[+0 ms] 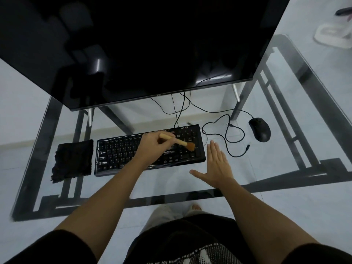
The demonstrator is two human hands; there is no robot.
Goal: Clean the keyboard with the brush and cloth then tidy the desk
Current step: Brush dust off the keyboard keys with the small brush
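Note:
A black keyboard [122, 149] lies on the glass desk [276, 168] in front of the monitor. My left hand [152, 144] reaches over the keys, shut on a small wooden brush [181, 141]. Its orange bristles [190, 146] touch the keys at the keyboard's right end. My right hand [215, 164] rests flat on the glass just right of the keyboard, fingers spread and empty. A black folded cloth [73, 161] lies directly left of the keyboard.
A large dark monitor [142, 44] stands behind the keyboard on silver feet. A black mouse [260, 129] sits at the right, with looped cables [226, 130] between it and the keyboard. A white object [331, 36] lies on the floor at far right.

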